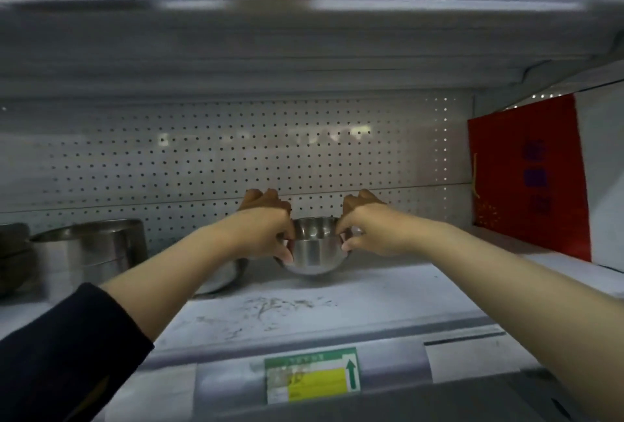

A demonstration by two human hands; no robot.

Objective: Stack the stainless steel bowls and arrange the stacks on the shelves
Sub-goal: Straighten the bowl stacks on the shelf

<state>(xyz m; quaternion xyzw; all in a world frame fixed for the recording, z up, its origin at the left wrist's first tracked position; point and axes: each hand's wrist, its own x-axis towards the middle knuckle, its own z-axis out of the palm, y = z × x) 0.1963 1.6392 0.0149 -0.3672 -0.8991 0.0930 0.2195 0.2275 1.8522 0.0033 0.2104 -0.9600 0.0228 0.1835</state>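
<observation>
Gripping the steel bowl [312, 252] between them, the left hand [266, 222] and right hand [366, 227] curl fingers over its opposite rims, its base on the shelf [304, 313]; larger bowls [91, 252] stand left of the left hand.

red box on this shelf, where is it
In the head view the red box stands at the shelf's far right, against the pegboard back panel, right of the held bowl.
</observation>
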